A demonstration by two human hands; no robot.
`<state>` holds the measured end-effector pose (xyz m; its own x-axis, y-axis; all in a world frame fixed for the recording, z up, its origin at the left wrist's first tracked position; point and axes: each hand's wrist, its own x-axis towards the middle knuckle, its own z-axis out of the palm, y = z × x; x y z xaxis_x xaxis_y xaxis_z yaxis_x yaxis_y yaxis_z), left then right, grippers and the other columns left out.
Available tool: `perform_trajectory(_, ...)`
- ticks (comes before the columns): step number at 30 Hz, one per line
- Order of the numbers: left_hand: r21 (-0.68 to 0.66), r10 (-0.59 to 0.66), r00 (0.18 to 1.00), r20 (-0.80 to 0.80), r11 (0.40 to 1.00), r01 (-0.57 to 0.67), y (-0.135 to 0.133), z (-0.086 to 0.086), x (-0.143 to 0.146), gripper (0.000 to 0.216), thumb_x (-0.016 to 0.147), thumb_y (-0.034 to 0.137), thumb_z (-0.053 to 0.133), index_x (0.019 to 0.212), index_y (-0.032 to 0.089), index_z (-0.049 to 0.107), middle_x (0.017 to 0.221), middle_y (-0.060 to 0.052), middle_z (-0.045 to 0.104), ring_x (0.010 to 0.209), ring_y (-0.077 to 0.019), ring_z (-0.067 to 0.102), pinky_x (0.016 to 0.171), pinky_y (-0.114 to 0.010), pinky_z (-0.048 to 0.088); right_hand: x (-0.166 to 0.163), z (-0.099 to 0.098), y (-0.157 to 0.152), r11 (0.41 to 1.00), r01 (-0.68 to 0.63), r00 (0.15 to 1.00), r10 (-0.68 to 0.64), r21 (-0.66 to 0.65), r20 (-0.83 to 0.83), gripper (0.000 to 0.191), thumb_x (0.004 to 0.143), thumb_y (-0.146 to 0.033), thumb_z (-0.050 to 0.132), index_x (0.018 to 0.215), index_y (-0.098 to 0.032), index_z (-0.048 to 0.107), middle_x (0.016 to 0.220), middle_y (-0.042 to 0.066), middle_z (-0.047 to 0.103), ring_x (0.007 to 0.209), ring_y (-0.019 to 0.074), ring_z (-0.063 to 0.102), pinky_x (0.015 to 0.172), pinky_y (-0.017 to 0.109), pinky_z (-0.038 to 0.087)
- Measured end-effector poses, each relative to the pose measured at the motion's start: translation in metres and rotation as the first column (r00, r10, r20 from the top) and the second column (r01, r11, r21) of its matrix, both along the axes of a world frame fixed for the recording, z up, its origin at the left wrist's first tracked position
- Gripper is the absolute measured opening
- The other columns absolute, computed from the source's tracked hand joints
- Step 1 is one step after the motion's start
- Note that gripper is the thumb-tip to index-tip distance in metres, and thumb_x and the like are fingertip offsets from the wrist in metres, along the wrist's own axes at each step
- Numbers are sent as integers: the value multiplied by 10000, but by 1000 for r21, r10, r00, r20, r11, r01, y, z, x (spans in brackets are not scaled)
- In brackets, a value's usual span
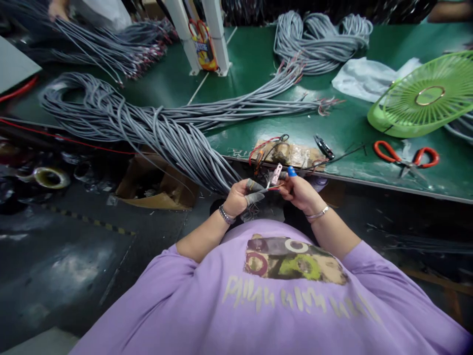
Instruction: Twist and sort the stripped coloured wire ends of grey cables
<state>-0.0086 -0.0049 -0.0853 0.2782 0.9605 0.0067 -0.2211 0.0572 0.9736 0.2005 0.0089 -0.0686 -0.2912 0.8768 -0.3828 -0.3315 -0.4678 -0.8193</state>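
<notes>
Just in front of the bench edge, my left hand point(238, 197) pinches a grey cable point(266, 190) near its end, with grey covers on its thumb and finger. Close beside it, my right hand point(297, 191) has its fingers closed on the thin coloured wires point(276, 187) that come out of that cable; a blue cover sits on one fingertip. A small pale pink piece with holes point(276, 174) stands right behind the fingers, and I cannot tell whether a hand touches it. A big bundle of grey cables point(177, 143) hangs over the edge to the left of my hands.
Red-handled scissors point(406, 159) and a green fan point(424, 96) lie on the right of the green bench point(254, 140). Small black cutters point(323, 147) lie near a taped block point(291, 154). More coiled cable point(318, 42) is behind. Another person's hand point(58, 9) holds cables at the far left.
</notes>
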Motion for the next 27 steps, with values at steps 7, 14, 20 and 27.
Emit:
perform_trajectory(7, -36, 24, 999, 26, 999, -23, 11, 4, 9, 420, 536, 411, 945, 748, 138, 706, 693, 16, 681, 638, -90, 594, 665, -239, 519, -11, -6, 3, 963, 198, 971, -219, 183, 100, 603, 579, -669, 857, 669, -186, 508, 496, -79, 417, 428, 24, 228, 411, 197, 110)
perform_trajectory(14, -30, -11, 1000, 14, 999, 11, 17, 0, 12, 428, 550, 424, 940, 762, 135, 707, 691, 18, 676, 643, -93, 590, 687, -253, 517, -22, -12, 4, 975, 140, 987, -152, 174, 59, 629, 654, -784, 735, 667, -206, 484, 485, -87, 361, 411, 37, 209, 402, 208, 139)
perform_trajectory(20, -23, -46, 999, 12, 999, 46, 18, 0, 12, 433, 543, 433, 946, 744, 130, 712, 694, 6, 694, 639, -95, 608, 661, -236, 515, -27, -12, 6, 944, 283, 951, -299, 169, 78, 653, 663, -819, 694, 626, -193, 513, 494, -31, 467, 428, 56, 296, 401, 214, 172)
perform_trajectory(27, -57, -104, 994, 27, 993, 106, 19, -4, 14, 425, 554, 410, 944, 749, 125, 698, 690, 7, 690, 628, -94, 602, 652, -238, 508, -36, 1, 11, 970, 235, 964, -240, -58, -110, 630, 661, -789, 727, 696, -186, 552, 546, -28, 523, 412, 41, 283, 364, 204, 170)
